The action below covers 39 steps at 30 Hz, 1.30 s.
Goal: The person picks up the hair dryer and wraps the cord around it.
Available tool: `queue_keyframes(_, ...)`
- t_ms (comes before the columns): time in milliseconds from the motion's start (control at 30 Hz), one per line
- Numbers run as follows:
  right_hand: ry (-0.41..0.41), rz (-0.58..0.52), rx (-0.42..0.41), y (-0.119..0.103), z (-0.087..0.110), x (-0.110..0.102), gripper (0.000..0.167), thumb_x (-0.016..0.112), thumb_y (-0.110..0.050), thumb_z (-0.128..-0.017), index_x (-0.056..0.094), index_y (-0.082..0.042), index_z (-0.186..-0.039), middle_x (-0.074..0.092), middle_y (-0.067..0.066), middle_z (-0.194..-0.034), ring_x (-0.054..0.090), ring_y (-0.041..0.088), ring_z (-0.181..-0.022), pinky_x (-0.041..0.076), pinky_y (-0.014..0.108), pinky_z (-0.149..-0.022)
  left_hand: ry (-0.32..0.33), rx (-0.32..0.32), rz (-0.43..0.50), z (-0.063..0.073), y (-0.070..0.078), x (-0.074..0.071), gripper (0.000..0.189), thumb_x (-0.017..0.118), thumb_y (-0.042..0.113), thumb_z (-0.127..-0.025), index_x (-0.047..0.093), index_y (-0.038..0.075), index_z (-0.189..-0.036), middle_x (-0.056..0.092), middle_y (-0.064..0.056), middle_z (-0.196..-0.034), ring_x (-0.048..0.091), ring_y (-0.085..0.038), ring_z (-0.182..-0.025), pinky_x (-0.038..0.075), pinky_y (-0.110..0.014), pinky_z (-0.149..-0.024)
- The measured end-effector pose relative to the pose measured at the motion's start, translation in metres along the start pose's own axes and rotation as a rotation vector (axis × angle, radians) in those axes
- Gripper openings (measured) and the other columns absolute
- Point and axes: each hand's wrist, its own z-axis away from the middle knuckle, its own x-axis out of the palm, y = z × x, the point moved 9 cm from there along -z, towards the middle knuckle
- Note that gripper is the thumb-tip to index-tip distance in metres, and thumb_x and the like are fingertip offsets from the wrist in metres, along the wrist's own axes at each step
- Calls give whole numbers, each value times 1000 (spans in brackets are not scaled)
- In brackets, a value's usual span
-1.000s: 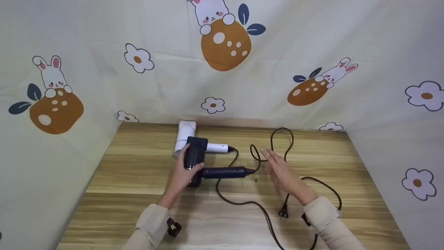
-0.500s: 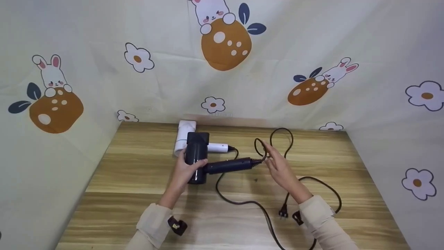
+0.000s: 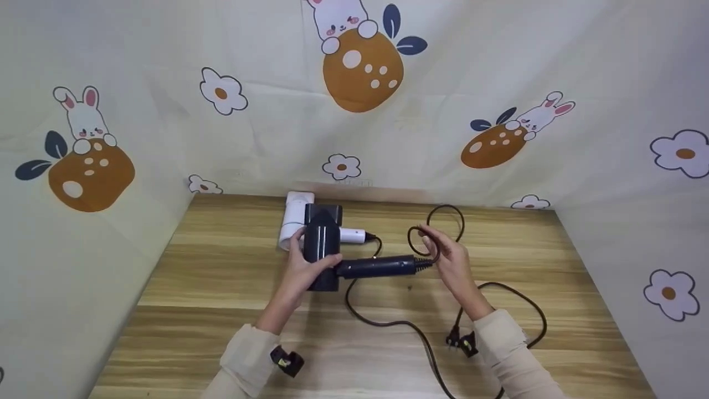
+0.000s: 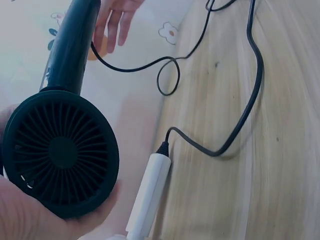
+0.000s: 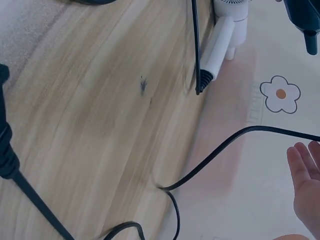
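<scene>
A dark navy hair dryer [image 3: 322,246] is held by my left hand [image 3: 302,271], thumb and fingers around its barrel, handle pointing right. In the left wrist view the vented round end of this dryer [image 4: 62,152] faces the camera, above the table. My right hand [image 3: 453,263] is beside the handle's cord end, next to the looped black cord [image 3: 412,244]. Its fingers look mostly straight in the right wrist view, with the cord [image 5: 225,145] passing by the fingertips [image 5: 300,152]. Behind the dark dryer lies a white hair dryer [image 3: 293,216], partly hidden.
The white dryer's black cord [image 3: 382,324] curves forward across the wooden table [image 3: 183,321]. A two-pin plug [image 3: 452,335] lies near my right sleeve. Patterned cloth [image 3: 266,138] hangs behind the table and at both sides.
The dark hair dryer has risen slightly and shifted right in my left hand, its handle lifting. My right hand has turned and stays by the cord, which moved with the dryer.
</scene>
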Motion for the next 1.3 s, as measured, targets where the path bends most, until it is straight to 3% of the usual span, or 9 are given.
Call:
queue_keyframes(167,27,-26,23,-2,1,-4,27,54,-1,-91,60,8,-115,64,25,-110,62,28,-104,48,16,-87,2,-18,-4,2,1,3,87,77,23,-71,27,8,-141,48,-19,-127,52,-28,-108,40,-38,-96)
queue_keyframes(400,40,-75,51,0,0,-5,25,52,-2,-92,60,8,-113,63,26,-111,63,12,-101,48,17,-88,-3,-10,49,2,3,3,84,74,24,-75,26,10,-142,47,-19,-129,52,-27,-108,41,-37,-95)
queue_keyframes(633,38,-176,7,9,1,2,24,43,1,-95,56,15,-110,59,32,-111,64,18,-100,49,22,-89,-13,0,92,6,8,6,77,69,26,-79,26,13,-142,48,-19,-126,54,-27,-105,43,-37,-92)
queue_keyframes(767,52,-268,17,24,2,6,26,39,-2,-98,54,17,-108,64,25,-104,64,26,-100,50,26,-89,-30,17,160,7,12,10,71,66,25,-82,28,13,-140,51,-17,-122,57,-22,-98,47,-34,-86)
queue_keyframes(967,131,-333,146,39,10,16,26,43,-18,-98,59,3,-101,66,-1,-91,64,12,-80,52,25,-74,-25,30,271,9,14,15,60,65,20,-82,38,5,-133,58,-12,-109,59,-15,-89,47,-28,-82)
queue_keyframes(1033,143,-337,205,42,15,20,22,43,-18,-98,59,-4,-95,63,-1,-83,61,10,-69,53,26,-66,-19,27,299,10,14,16,59,66,19,-81,39,5,-131,58,-11,-107,60,-15,-87,47,-28,-82)
queue_keyframes(1167,96,-223,257,39,18,33,22,36,-15,-100,52,-7,-86,54,12,-62,48,12,-44,44,25,-44,8,5,350,10,14,16,58,67,19,-79,37,6,-128,58,-9,-103,60,-16,-85,49,-29,-79)
queue_keyframes(1300,-5,65,177,26,19,48,22,34,-17,-101,49,-7,-89,47,4,-60,38,5,-45,35,21,-44,64,0,389,9,13,12,55,65,20,-80,35,7,-125,58,-8,-100,60,-16,-83,49,-29,-77)
